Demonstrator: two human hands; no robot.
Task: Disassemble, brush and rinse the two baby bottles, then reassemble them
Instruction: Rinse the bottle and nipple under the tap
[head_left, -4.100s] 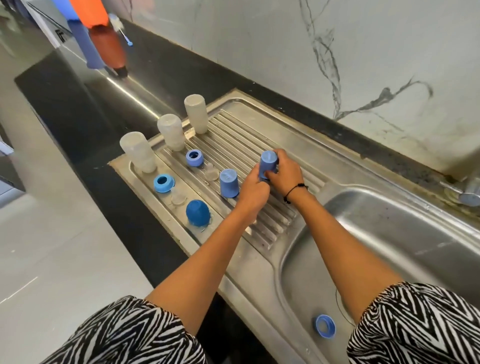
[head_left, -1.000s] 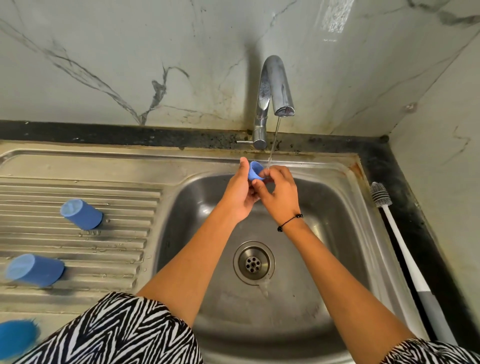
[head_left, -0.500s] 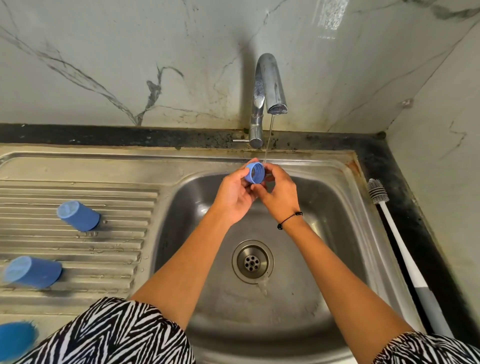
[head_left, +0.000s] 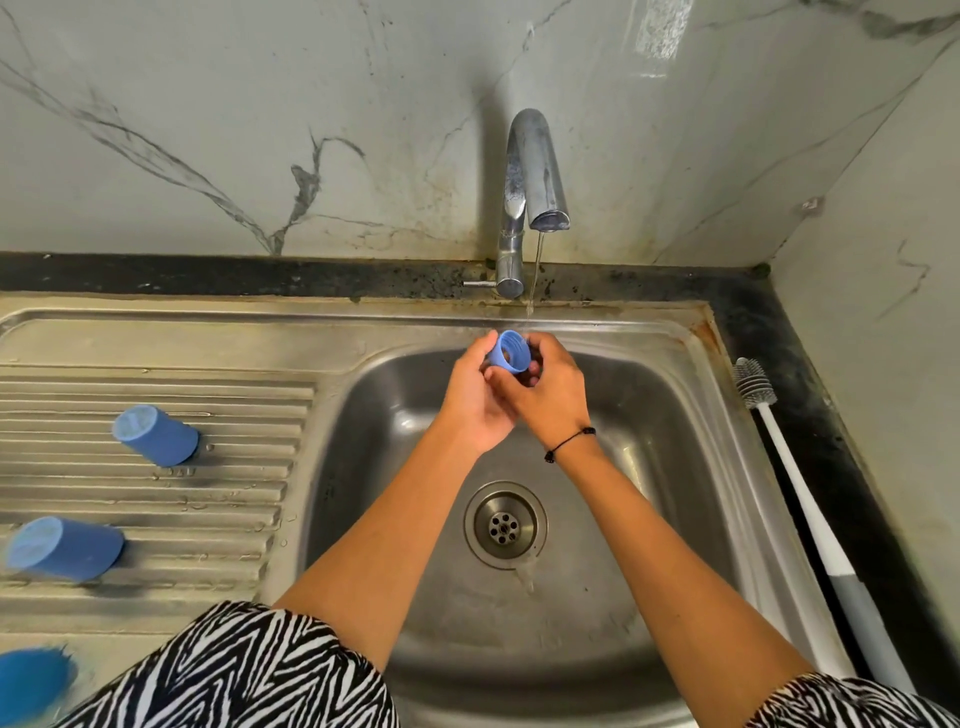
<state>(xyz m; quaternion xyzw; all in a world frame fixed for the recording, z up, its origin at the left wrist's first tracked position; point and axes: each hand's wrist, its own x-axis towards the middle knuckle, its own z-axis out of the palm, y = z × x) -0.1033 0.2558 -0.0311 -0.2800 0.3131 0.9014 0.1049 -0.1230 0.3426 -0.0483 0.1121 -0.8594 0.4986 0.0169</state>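
Both hands, left hand (head_left: 475, 400) and right hand (head_left: 550, 397), pinch the blue bottle cap (head_left: 511, 353) under the tap stream (head_left: 532, 280); wet fingers could drop it toward the sink's drain (head_left: 505, 525)

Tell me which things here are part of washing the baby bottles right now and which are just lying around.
In use:
- blue cap, gripped by left hand and right hand
- faucet, running
- sink

Lying about:
- two blue caps on the drainboard
- bottle brush on the counter
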